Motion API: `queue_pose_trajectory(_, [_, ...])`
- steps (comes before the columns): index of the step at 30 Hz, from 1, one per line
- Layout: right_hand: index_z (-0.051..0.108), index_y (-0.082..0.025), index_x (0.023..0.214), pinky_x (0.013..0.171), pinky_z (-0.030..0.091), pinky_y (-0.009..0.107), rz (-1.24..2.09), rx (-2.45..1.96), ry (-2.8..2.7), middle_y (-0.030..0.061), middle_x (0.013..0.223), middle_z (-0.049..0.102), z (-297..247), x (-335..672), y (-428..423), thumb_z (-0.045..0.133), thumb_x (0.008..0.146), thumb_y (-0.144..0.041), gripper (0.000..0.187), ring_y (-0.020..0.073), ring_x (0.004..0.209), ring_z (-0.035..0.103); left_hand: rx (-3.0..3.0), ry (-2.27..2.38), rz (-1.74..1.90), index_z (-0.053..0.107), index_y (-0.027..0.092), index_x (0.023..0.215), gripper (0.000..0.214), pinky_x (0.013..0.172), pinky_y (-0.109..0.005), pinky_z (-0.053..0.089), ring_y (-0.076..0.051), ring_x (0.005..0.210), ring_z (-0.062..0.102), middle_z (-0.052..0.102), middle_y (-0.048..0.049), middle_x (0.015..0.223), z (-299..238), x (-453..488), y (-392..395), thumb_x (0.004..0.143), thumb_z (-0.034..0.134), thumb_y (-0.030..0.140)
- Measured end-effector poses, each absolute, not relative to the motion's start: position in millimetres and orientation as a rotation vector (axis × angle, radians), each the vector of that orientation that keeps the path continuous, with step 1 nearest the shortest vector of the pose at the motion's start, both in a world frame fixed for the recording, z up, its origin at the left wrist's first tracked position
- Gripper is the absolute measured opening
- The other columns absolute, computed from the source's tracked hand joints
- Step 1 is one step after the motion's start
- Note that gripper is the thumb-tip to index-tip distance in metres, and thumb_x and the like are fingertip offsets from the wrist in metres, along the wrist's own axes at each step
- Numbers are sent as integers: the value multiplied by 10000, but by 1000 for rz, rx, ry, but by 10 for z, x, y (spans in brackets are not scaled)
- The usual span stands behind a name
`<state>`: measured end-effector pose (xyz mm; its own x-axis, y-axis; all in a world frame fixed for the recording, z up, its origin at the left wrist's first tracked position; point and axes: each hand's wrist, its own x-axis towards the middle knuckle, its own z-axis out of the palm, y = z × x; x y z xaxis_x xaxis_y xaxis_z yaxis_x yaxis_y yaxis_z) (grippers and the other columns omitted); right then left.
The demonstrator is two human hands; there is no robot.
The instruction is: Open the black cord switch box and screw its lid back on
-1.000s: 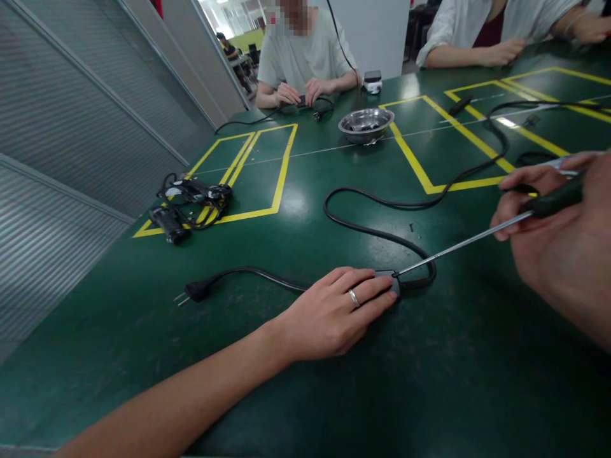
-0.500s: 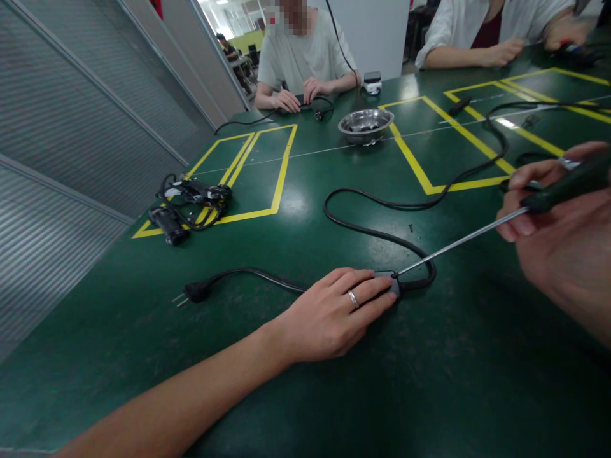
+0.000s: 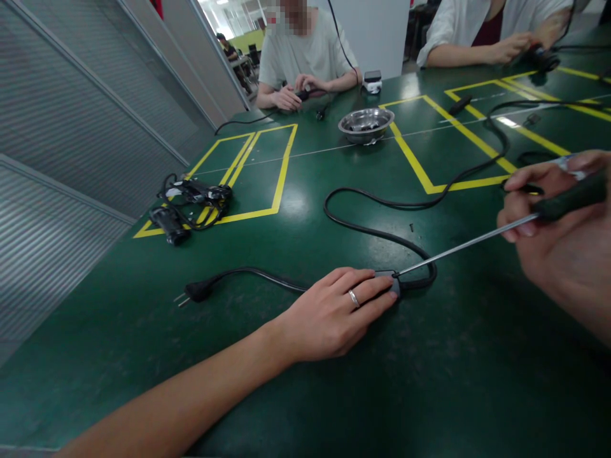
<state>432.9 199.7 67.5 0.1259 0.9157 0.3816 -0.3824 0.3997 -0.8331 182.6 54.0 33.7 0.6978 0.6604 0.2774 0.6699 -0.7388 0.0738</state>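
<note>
Small dark inline box (image 3: 392, 284) on a black cord (image 3: 377, 234) lies on the green table (image 3: 429, 381), near the middle of the view, mostly covered by fingers. Left hand (image 3: 329, 312), palm down with fingers nearly flat, is laid over the box. It pins rather than grips, probably so the box cannot slide or twist under the tool. Ring (image 3: 353, 298) on one finger.

Right hand (image 3: 563, 242) is closed around the dark handle of a long screwdriver (image 3: 477, 240). The thin shaft slants down to the left, with its tip at the exposed end of the box. The low angle likely comes from the hand sitting well off to the side.

The cord runs left from under the hand to a two-pin plug (image 3: 196, 291) lying free. To the right it loops round and trails off across the yellow tape lines (image 3: 281, 172). One tiny loose screw (image 3: 410, 226) lies inside the loop, apart from the box.

Further out, a steel bowl (image 3: 366, 122) with small parts sits mid-table within reach of several seats. A bundle of black parts and cable (image 3: 191, 200) lies at the left edge on a taped corner. A person in a pale shirt (image 3: 305, 57) sits opposite with both hands on a cord, and another person's hand (image 3: 513, 46) is at the far right.
</note>
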Motion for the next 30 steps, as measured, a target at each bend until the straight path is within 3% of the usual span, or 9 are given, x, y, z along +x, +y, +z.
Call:
queue_pose_trajectory(2, [567, -218, 789, 315, 318, 269, 1032, -607, -1027, -32, 566, 442, 661, 4339, 1997, 565, 784, -582, 363, 148, 425, 472, -2865, -1123, -454, 493, 124, 1339, 396, 1031, -391, 444, -244, 1260, 476, 528, -94, 1403, 333, 1827, 540, 949, 474, 188])
queue_pose_trajectory(7, [655, -137, 899, 332, 346, 270, 1084, -615, -999, 69, 711, 574, 696, 4350, 1948, 328, 839, -340, 390, 196, 585, 588, -2868, -1125, -466, 489, 121, 1342, 398, 1028, -390, 443, -244, 1253, 480, 527, -98, 1401, 331, 1824, 528, 950, 476, 193])
queue_pose_trajectory(12, [552, -189, 678, 315, 326, 245, 1067, -681, -980, 12, 605, 516, 690, 4326, 1986, 490, 822, -351, 225, 143, 486, 514, -2876, -1125, -458, 491, 118, 1341, 401, 1025, -393, 442, -247, 1253, 477, 524, -93, 1403, 339, 1824, 532, 945, 485, 186])
queue_pose_trajectory(15, [476, -212, 589, 292, 321, 246, 992, -659, -1014, -26, 537, 427, 663, 4306, 2017, 629, 759, -463, 341, 142, 471, 498, -2874, -1125, -449, 490, 117, 1342, 403, 1023, -395, 444, -247, 1255, 475, 519, -92, 1407, 338, 1827, 535, 946, 486, 190])
queue_pose_trajectory(17, [528, -219, 656, 288, 321, 251, 1000, -650, -1003, -26, 547, 447, 662, 4302, 2007, 637, 746, -529, 341, 154, 484, 508, -2871, -1126, -449, 490, 119, 1343, 402, 1022, -393, 446, -244, 1257, 473, 518, -91, 1409, 336, 1827, 533, 948, 484, 191])
queue_pose_trajectory(20, [623, -205, 825, 304, 329, 259, 1078, -674, -979, 22, 622, 546, 693, 4304, 1966, 384, 868, -524, 401, 175, 506, 550, -2870, -1135, -446, 489, 125, 1345, 400, 1022, -388, 448, -239, 1257, 474, 522, -91, 1406, 336, 1829, 528, 951, 477, 197])
queue_pose_trajectory(23, [654, -155, 851, 306, 317, 252, 1112, -708, -943, 70, 642, 572, 719, 4303, 1953, 244, 865, -409, 482, 204, 554, 595, -2873, -1143, -434, 488, 128, 1346, 400, 1025, -390, 446, -241, 1256, 476, 525, -90, 1404, 340, 1833, 525, 952, 471, 196])
queue_pose_trajectory(27, [599, -185, 734, 299, 280, 235, 1071, -756, -952, 39, 629, 563, 685, 4311, 2013, 363, 882, -485, 409, 161, 498, 532, -2869, -1153, -402, 486, 143, 1351, 399, 1032, -394, 440, -241, 1260, 474, 523, -91, 1408, 350, 1841, 523, 956, 456, 190])
queue_pose_trajectory(30, [508, -221, 623, 311, 319, 256, 993, -705, -1010, -16, 544, 437, 646, 4332, 2057, 532, 813, -571, 399, 164, 505, 520, -2880, -1175, -341, 466, 149, 1371, 415, 1033, -401, 434, -247, 1271, 461, 502, -89, 1431, 366, 1847, 522, 959, 451, 195])
